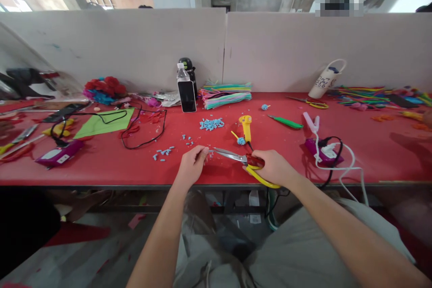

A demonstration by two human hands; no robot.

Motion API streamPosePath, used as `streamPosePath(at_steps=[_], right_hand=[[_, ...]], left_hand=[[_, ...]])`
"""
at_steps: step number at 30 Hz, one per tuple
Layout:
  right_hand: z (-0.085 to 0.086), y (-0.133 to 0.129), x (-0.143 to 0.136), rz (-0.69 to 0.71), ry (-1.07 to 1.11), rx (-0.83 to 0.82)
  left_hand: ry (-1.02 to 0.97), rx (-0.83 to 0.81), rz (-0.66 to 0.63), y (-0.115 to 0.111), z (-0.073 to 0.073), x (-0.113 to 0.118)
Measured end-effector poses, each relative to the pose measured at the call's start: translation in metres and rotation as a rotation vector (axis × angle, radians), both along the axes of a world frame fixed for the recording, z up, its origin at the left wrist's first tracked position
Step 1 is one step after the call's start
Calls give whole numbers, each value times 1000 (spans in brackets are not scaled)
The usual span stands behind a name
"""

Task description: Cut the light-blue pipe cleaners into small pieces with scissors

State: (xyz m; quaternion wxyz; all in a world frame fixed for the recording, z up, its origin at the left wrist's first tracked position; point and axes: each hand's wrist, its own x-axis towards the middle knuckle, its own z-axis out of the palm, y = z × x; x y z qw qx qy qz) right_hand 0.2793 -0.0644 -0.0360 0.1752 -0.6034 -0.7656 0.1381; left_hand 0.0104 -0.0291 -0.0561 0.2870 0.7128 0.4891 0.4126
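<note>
A: Red felt-covered worktable [101, 166], front edge. What lies at the hands?

B: Item one: yellow-handled steel scissors [236, 158], gripped by the right hand [273, 167], fingers through the loops, blades slightly parted and pointing left toward the left hand [192, 164]. The left hand is pinched narrow at the fingertips, just beside the blade tips; what it pinches is too small to tell.

A: And the small blue bits?

B: Item two: heap of short light-blue pipe-cleaner cuttings [211, 123], beyond the hands. Further loose cuttings [163, 152] lie scattered to the left of the left hand.

A: Other stock on the table?

B: Yellow hot-glue gun [246, 127], lying just behind the scissors. Green-handled tool [286, 122], to its right. Black smartphone [186, 96] propped upright against a clear plastic water bottle [182, 73]. Stack of multicoloured pipe cleaners [226, 94] against the grey partition wall [303, 49]. Green paper sheet [104, 122], far left, with a black cable [145, 137] looped beside it. Cluster of red handmade flowers [104, 86], back left. White charger cable [347, 162], right.
</note>
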Motion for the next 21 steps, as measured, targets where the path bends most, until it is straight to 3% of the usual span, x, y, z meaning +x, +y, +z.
streamPosePath(at_steps=[21], right_hand=[[-3,3,-11,-33,-145,-32]], left_hand=[[13,-34,55,-5,0,3]])
